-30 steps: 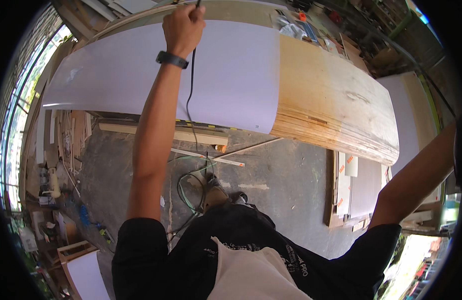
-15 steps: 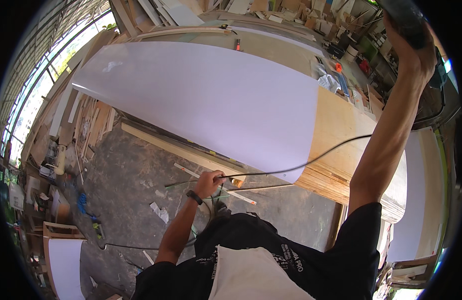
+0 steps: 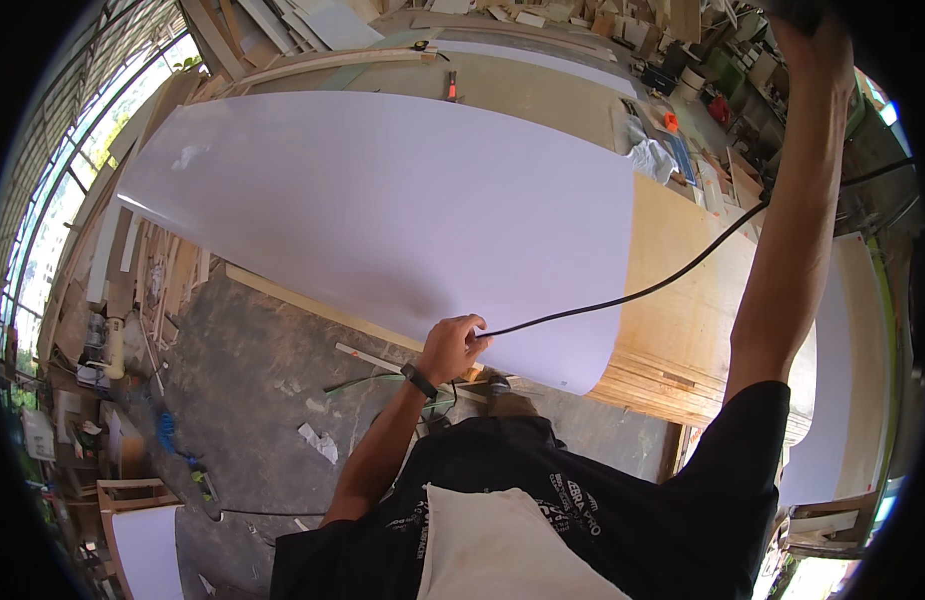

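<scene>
Cable stretches over the white sheet, its length running right and far from the left hand, the nearer one, fingers clamped on it; I cannot tell how the right hand's fingers stand.

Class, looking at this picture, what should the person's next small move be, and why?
Probably ease the thin black cable sideways with the left hand, which grips it: from there it crosses over the smooth white sheet and the pale-brown plywood stack, while the raised right hand seems occupied with a dark object.
</scene>
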`<act>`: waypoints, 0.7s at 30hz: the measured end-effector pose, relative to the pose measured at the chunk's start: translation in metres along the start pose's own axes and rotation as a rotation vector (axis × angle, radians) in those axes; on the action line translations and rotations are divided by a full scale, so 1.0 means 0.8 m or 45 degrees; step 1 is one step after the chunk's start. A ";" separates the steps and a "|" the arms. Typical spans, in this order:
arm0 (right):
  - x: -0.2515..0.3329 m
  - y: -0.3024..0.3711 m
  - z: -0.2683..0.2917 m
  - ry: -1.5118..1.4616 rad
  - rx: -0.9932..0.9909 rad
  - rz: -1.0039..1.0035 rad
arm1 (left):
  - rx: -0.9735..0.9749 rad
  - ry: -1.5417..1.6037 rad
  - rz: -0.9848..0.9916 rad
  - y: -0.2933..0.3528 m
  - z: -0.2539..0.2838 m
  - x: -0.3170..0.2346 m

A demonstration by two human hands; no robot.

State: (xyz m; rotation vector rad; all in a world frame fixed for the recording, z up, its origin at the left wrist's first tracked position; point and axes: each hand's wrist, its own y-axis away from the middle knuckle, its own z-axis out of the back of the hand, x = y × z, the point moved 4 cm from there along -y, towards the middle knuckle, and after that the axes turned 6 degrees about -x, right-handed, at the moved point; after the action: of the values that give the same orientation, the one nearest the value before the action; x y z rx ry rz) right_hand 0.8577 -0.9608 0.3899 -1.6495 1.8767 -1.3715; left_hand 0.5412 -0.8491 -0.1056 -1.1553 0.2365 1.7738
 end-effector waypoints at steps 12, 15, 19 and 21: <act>-0.139 0.002 0.122 0.274 0.180 -0.055 | -0.481 0.255 -0.755 -0.273 0.113 -0.264; -0.180 0.023 0.114 0.370 0.215 -0.102 | -0.753 0.175 -1.207 -0.351 0.152 -0.380; -0.206 0.058 0.105 0.640 0.016 0.038 | -0.740 0.044 -1.238 -0.420 0.120 -0.430; -0.229 0.070 0.112 0.701 -0.116 0.081 | -0.762 0.014 -1.205 -0.429 0.102 -0.428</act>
State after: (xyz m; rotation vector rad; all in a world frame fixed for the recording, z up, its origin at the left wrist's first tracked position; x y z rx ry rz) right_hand 0.9449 -0.8455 0.2353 -1.3186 2.2846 -1.8781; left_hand 0.7940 -0.8346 0.3161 -1.3594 -0.7757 0.9836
